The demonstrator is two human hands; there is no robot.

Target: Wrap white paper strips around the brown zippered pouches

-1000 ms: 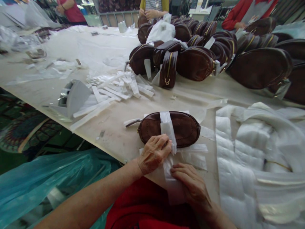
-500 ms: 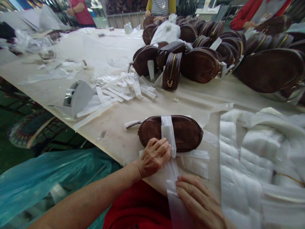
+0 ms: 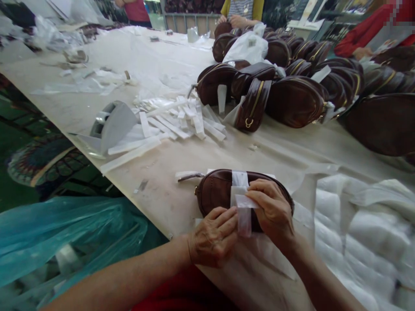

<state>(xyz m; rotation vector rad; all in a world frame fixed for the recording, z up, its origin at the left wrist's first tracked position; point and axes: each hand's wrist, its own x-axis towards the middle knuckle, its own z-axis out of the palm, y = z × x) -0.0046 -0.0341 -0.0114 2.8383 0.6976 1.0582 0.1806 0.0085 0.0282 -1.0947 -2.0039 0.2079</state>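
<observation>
A dark brown oval zip bag lies on the table right in front of me. A white translucent strip runs across its middle from top to bottom, with one end folded over. My right hand pinches this strip between thumb and fingers, over the right half of the bag. From below, my left hand presses its closed fingers on the strip's left edge, at the bag's lower side. At the bag's left end a wrapped zip pull sticks out.
Several loose white strips lie beyond the bag, beside a grey tape dispenser. Many brown bags crowd the far right. White padded wrap lies at my right, a teal plastic bag at lower left. Co-workers stand across the table.
My right hand has come up from below the bag onto it, folding the strip's long tail upward. My left hand stays at the strip. The view has shifted, moving the scene rightward.
</observation>
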